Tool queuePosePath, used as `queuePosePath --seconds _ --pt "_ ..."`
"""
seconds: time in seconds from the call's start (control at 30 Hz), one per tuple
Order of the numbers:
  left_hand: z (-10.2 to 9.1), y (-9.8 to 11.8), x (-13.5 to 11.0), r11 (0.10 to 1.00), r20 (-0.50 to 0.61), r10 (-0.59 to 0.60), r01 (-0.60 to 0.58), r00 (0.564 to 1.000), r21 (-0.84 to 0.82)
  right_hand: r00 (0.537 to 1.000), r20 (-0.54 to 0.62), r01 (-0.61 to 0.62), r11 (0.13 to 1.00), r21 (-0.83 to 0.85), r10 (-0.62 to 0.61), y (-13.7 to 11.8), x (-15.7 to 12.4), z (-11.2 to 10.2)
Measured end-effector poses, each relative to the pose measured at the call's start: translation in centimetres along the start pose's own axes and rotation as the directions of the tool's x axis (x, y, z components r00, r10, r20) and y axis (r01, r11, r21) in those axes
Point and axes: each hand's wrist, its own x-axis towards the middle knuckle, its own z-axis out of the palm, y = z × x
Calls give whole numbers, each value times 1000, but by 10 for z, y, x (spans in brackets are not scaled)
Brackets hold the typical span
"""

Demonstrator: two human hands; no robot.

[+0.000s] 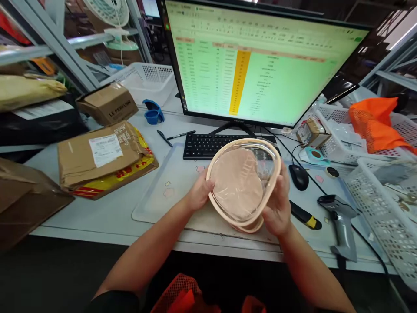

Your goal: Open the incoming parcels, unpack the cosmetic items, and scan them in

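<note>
Between my two hands is a peach-coloured case (239, 182) with a rounded shape, a thick rim and a clear window on top. Through the window shows a pale pink, padded-looking item; its kind I cannot make out. My left hand (199, 191) grips the case at its left rim, thumb on the edge. Around the right side wraps my right hand (278, 208), its fingers partly hidden behind the case. The case is tilted towards me above the desk mat (156, 198), in front of the black keyboard (205, 145).
A large monitor (260, 65) stands behind the keyboard. To the right are a mouse (299, 177), a utility knife (304, 215), a barcode scanner (340, 221) and white baskets (374, 208). Cardboard parcels (97, 152), pens (176, 135) and a blue container (153, 113) lie to the left.
</note>
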Motion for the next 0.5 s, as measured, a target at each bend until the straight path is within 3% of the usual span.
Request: queuePosePath --seconds 0.1,0.17,0.23,0.33,0.4,0.5 --pt "10 3 -7 998 21 65 -65 998 -21 998 -40 43 999 4 -43 -4 -4 2" --pt "17 4 -10 993 -28 91 -93 995 -71 999 -41 27 998 61 -25 -4 -9 5" --pt "23 5 -12 983 -117 105 -120 988 -137 999 -19 -39 995 91 41 -2 -19 7" --pt "29 5 -12 964 -226 118 -166 967 -206 979 54 -198 980 -4 198 6 -36 8" --pt "31 6 -12 961 -242 139 -190 960 -200 956 103 -266 961 -76 273 11 -44 9" --pt "31 6 -11 961 -198 217 -246 956 -131 948 147 -267 958 -108 281 15 -48 9"
